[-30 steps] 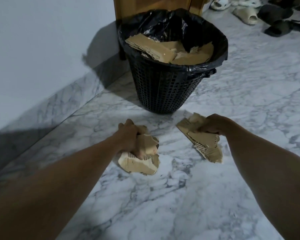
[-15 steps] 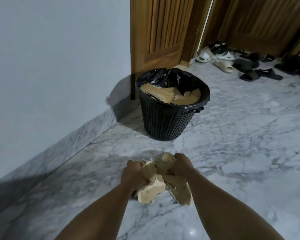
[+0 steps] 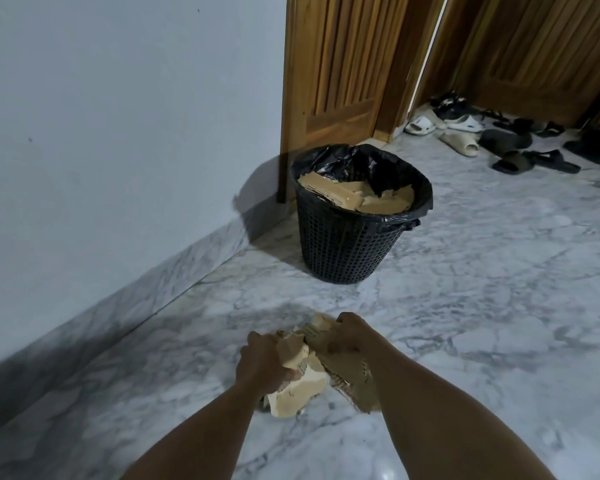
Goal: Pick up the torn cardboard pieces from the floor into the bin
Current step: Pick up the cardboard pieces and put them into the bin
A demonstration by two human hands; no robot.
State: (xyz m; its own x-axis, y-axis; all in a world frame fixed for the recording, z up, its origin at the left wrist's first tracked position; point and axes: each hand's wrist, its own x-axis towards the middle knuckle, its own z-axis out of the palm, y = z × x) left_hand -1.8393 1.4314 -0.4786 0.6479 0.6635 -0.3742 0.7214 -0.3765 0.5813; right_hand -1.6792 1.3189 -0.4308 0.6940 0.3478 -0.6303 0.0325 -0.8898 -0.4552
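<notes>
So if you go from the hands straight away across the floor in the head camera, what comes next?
Hands holding the cardboard pieces → bare marble floor → bin with cardboard inside → wooden door.

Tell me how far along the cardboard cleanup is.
Done: the bin already holds torn cardboard, stacked close to its rim. In hand: the left hand and right hand together clutch a bundle of cardboard pieces, short of the bin. Left: carry that bundle over and drop it in. No other loose pieces show on the marble floor.
</notes>
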